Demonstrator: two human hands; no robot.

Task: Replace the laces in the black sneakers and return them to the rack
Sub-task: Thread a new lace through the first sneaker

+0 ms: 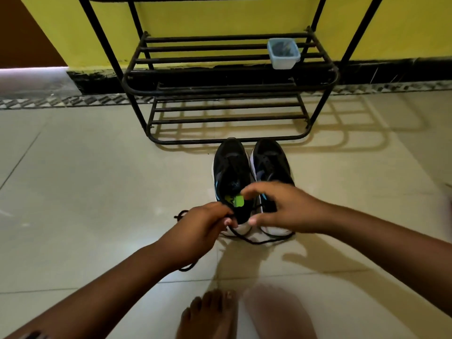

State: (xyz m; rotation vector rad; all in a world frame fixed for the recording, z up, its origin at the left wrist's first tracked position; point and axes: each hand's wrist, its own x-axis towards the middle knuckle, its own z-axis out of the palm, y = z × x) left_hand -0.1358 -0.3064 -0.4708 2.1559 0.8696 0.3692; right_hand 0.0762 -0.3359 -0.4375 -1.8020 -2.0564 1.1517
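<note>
Two black sneakers with white soles stand side by side on the tiled floor, toes toward the rack: the left sneaker (230, 170) and the right sneaker (271, 162). A black lace (259, 241) trails on the floor behind their heels. My left hand (198, 231) pinches the lace at the left sneaker's heel. My right hand (281, 206) hovers over the heels with curved, spread fingers, its forefinger at a green tag (238, 200) inside the left sneaker. It is blurred.
A black metal shoe rack (230, 77) stands against the yellow wall just beyond the sneakers. A small clear plastic container (283, 53) sits on its middle shelf at the right. My bare feet (210, 314) are at the bottom edge.
</note>
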